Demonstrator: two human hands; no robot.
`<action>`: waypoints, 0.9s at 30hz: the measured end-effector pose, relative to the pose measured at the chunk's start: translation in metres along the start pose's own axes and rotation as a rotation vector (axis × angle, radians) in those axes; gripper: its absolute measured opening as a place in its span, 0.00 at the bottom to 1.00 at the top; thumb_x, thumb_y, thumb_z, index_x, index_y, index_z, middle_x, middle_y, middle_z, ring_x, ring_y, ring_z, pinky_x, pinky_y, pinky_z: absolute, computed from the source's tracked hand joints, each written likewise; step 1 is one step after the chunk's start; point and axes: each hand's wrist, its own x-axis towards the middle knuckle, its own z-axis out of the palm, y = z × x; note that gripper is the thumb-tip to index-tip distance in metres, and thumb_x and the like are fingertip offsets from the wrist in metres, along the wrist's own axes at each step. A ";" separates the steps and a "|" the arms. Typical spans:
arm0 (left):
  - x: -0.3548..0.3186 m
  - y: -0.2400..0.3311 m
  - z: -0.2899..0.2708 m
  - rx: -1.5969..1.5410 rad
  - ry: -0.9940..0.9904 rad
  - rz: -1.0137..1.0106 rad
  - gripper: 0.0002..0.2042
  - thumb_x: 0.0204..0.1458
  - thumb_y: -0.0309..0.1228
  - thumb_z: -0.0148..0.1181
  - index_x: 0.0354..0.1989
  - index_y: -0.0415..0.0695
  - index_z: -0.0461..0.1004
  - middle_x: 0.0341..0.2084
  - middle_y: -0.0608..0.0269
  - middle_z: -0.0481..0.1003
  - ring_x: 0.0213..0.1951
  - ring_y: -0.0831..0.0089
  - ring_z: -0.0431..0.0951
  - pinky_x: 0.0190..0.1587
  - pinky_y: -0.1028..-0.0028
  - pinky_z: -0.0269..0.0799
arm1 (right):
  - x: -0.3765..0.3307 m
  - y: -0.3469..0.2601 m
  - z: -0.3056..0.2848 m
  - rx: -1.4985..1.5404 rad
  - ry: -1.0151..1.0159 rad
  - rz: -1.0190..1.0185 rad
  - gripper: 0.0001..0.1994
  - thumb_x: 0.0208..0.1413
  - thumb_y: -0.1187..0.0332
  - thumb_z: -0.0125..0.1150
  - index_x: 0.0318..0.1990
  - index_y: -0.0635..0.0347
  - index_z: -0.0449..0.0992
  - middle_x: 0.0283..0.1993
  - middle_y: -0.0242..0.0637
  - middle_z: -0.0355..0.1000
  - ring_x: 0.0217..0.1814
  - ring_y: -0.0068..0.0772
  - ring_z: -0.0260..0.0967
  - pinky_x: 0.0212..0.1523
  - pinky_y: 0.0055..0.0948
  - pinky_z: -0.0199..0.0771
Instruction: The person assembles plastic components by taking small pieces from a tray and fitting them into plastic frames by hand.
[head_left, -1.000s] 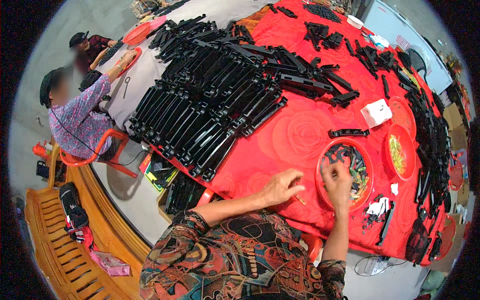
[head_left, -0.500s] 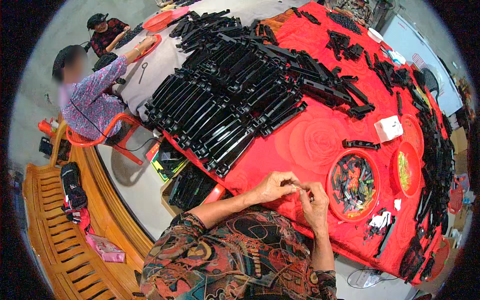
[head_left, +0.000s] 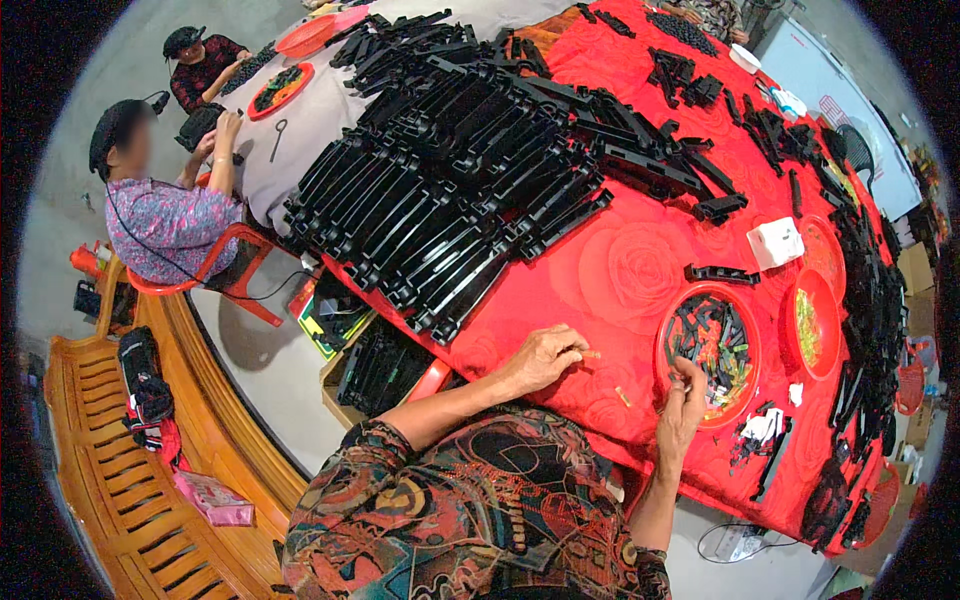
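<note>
a red cloth (head_left: 640,260) is covering the table, with a stack (head_left: 430,205) of black strips lying at ten o'clock from the bowl (head_left: 722,420). that bowl is holding mixed small parts, mostly dark, some yellow-green; a side bowl (head_left: 822,366) with yellowish bits is sitting between two and three o'clock from it.

the left hand (head_left: 543,362) is hanging over the cloth at nine o'clock from the bowl, its fingertips pinching a tan piece (head_left: 591,354). the right hand (head_left: 682,402) is hovering at the bowl's seven o'clock edge, fingers curling inward; i cannot tell whether they are gripping anything.

one loose strip (head_left: 722,273) is lying just past the bowl's twelve o'clock rim. a small stray bit (head_left: 624,397) is lying between the hands.

the step in hand is seemingly handling small parts at the bowl; the next move is probably calling for a fine right-hand pinch while the left is keeping its piece steady.
</note>
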 end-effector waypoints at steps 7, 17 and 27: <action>-0.002 -0.001 0.013 0.156 -0.067 0.003 0.05 0.48 0.27 0.57 0.33 0.40 0.73 0.28 0.57 0.73 0.33 0.62 0.75 0.36 0.68 0.70 | -0.002 0.013 -0.019 0.229 0.056 0.201 0.11 0.59 0.74 0.41 0.47 0.65 0.66 0.34 0.33 0.66 0.27 0.18 0.58 0.29 0.19 0.61; 0.008 -0.002 0.001 0.156 -0.024 0.026 0.05 0.45 0.21 0.58 0.31 0.41 0.74 0.25 0.57 0.72 0.31 0.63 0.73 0.33 0.68 0.69 | 0.015 0.076 -0.018 -0.554 -0.029 0.059 0.21 0.45 0.64 0.63 0.45 0.60 0.65 0.40 0.50 0.70 0.40 0.55 0.69 0.36 0.47 0.69; 0.015 -0.008 0.010 0.223 -0.042 0.028 0.07 0.43 0.18 0.58 0.31 0.38 0.72 0.26 0.54 0.71 0.31 0.58 0.72 0.33 0.66 0.69 | 0.038 0.100 -0.058 -0.711 0.118 0.280 0.11 0.47 0.69 0.57 0.36 0.61 0.66 0.33 0.51 0.68 0.36 0.56 0.69 0.34 0.49 0.68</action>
